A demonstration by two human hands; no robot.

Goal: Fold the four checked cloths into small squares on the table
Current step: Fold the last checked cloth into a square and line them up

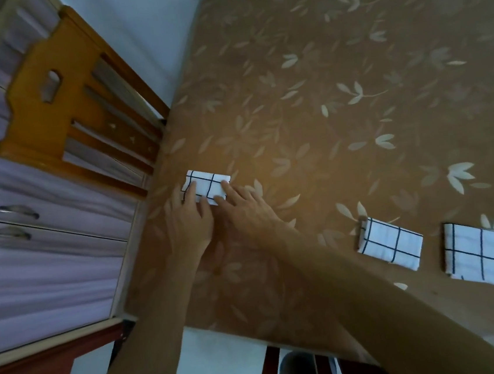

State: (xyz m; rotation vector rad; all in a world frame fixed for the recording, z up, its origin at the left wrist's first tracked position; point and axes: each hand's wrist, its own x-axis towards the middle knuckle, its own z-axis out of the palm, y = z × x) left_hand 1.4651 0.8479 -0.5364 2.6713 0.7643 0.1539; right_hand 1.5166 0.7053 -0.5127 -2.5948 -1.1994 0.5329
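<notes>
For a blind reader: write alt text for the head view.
A person's left hand and right hand press on a small folded white cloth with black checks near the left edge of a brown leaf-patterned table. Right of it lie a second folded checked cloth and a third folded checked cloth, apart.

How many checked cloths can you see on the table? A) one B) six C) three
C, three: the left cloth lies under the fingers of the left hand and the right hand, and the middle cloth and the right cloth lie folded further along.
</notes>
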